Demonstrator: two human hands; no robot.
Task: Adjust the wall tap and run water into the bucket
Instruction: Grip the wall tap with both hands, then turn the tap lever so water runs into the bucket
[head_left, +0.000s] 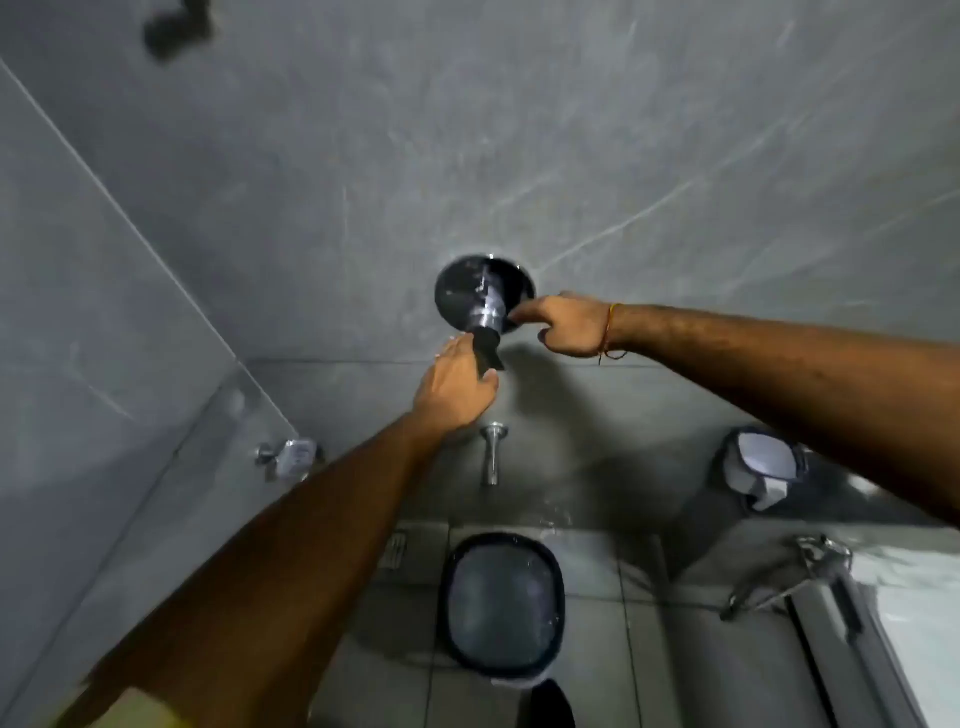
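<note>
My left hand (457, 387) pinches the wall tap (485, 306)'s black lever (489, 353), my right hand (569, 330)'s straight forefinger (522, 314) touching its chrome collar.

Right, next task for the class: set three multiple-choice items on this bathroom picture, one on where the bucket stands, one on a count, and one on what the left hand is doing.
1. Where does the dark-rimmed plastic bucket stand?
A. On the tiled floor below the chrome spout
B. On a wall shelf
C. On a stool

2. How many hands are at the round black-and-chrome wall tap?
A. One
B. Two
C. None

3. What is the left hand doing?
A. Holding the tap's black lever
B. Hanging idle
C. Reaching into the bucket

Answers:
1 A: the bucket sits on the floor tiles under the spout.
2 B: the left hand and the right hand both touch the tap.
3 A: its fingers and thumb lie on either side of the lever.
</note>
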